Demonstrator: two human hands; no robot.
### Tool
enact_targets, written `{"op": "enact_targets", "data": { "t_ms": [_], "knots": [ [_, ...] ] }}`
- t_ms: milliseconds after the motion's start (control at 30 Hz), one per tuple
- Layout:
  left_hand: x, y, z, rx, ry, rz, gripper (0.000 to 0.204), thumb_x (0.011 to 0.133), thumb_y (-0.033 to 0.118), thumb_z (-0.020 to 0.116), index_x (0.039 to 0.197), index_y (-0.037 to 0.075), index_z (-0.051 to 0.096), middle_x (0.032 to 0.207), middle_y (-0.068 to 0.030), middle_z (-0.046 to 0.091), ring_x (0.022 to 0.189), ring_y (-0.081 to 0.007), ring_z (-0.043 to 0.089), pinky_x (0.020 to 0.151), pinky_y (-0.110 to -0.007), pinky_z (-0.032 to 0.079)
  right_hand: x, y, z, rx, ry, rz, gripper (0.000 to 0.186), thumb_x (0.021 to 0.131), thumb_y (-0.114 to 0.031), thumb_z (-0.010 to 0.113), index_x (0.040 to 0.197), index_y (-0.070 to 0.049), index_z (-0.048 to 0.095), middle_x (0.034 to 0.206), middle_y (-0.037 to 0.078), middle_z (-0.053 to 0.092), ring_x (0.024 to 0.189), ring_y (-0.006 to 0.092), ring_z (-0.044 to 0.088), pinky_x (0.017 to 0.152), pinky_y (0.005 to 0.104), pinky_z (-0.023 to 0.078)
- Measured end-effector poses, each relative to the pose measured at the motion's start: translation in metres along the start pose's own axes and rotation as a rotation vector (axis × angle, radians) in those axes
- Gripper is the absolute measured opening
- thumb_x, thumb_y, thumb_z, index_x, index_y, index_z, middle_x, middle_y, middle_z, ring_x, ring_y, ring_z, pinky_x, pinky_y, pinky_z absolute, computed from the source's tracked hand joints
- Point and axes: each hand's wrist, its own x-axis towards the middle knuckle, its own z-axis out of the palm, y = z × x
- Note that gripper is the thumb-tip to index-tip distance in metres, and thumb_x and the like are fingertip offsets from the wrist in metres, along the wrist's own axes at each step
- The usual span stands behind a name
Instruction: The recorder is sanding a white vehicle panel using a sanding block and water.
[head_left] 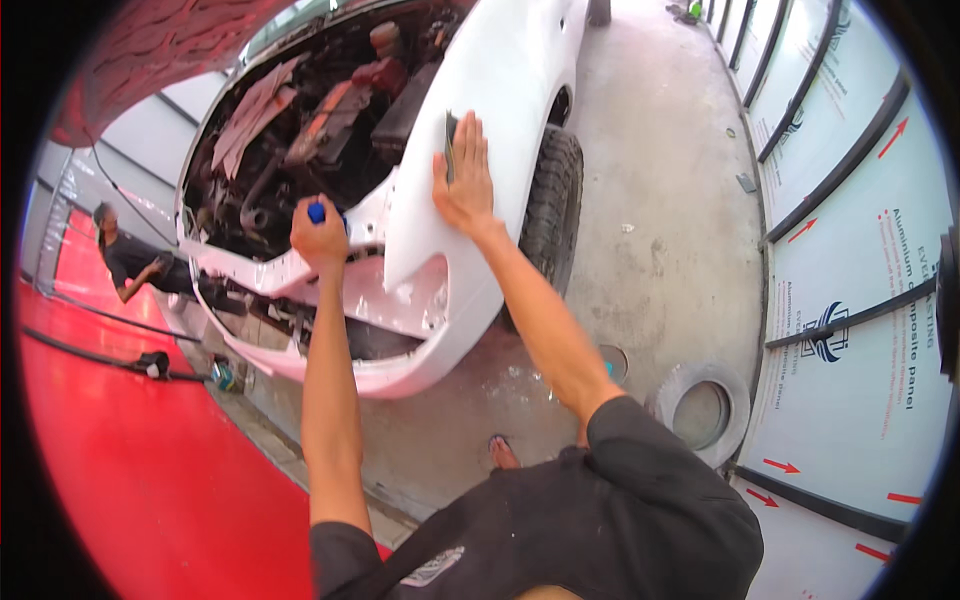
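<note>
Right hand [463,185] pressed flat, fingers spread, pinning a thin dark sanding sheet [450,145] against the white primed car fender [490,90]. Sheet judged light, limp, easily creased; best held by flat palm pressure. Long axis roughly upright along the panel. Left hand [320,238] fisted tight round a small blue-capped object [316,212] near the open engine bay [320,130]. Another person [135,262] crouched far left.

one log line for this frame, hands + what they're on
left hand: fist on blue-tipped tool at car front | right hand: flat, pressing dark sanding pad on white fender | hood open
</note>
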Motion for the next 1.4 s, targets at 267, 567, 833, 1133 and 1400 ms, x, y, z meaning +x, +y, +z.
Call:
{"op": "enact_targets", "data": {
  "t_ms": [267, 567, 833, 1133, 1400],
  "knots": [
    [0.038, -0.024, -0.079, -1.405, -0.238, -0.898, 0.027, 0.100, 0.038, 0.063, 0.102, 0.011, 0.065, 0.093, -0.0108, 0.072, 0.084, -0.0268, 0.071, 0.073, -0.041, 0.060, -0.062, 0.039, -0.154, 1.771, -0.324, 0.902, 0.059, 0.100, -0.023, 0.041, 0.152, 0.004, 0.033, 0.153, 0.024, 0.045, 0.146, 0.0372, 0.039, 0.117, 0.0569, 0.036],
    [-0.279, 0.119, -0.081, -1.105, -1.170, -1.419, 0.036, 0.101, 0.040, 0.063, 0.113, 0.007, 0.057, 0.098, -0.0123, 0.065, 0.083, -0.0243, 0.069, 0.061, -0.038, 0.063, -0.244, 0.138, -0.347, 1.801, 0.114, 1.238, 0.066, 0.099, -0.022, 0.051, 0.155, 0.004, 0.028, 0.160, 0.026, 0.033, 0.150, 0.0436, 0.029, 0.118, 0.0675, 0.029],
    [-0.540, 0.117, 0.000, -0.635, -1.857, -1.473, 0.045, 0.090, 0.011, 0.075, 0.128, 0.015, 0.053, 0.113, -0.0107, 0.064, 0.094, -0.0245, 0.068, 0.067, -0.041, 0.066, -0.439, 0.138, -0.480, 0.842, 0.511, 1.809, 0.057, 0.096, -0.012, 0.050, 0.146, 0.013, 0.036, 0.148, 0.021, 0.049, 0.140, 0.0379, 0.046, 0.107, 0.0597, 0.051],
    [-0.835, 0.036, 0.195, -0.224, -1.684, -0.350, 0.062, 0.078, 0.014, 0.081, 0.132, 0.010, 0.052, 0.119, -0.0209, 0.064, 0.115, -0.0399, 0.062, 0.099, -0.050, 0.050, -0.801, -0.052, -0.422, -0.079, -0.067, 2.464, 0.042, 0.101, -0.025, 0.048, 0.138, -0.005, 0.053, 0.119, 0.013, 0.061, 0.110, 0.0301, 0.062, 0.083, 0.0442, 0.059],
    [-0.935, 0.044, 0.275, 0.112, -2.005, -0.310, 0.070, 0.083, 0.039, 0.073, 0.142, 0.006, 0.052, 0.124, -0.0282, 0.065, 0.116, -0.0472, 0.063, 0.100, -0.051, 0.051, -0.899, -0.159, -0.391, 0.233, 0.287, 2.442, 0.039, 0.105, -0.024, 0.042, 0.137, -0.007, 0.057, 0.121, 0.010, 0.065, 0.109, 0.0214, 0.061, 0.100, 0.0382, 0.048]
  ]
}}
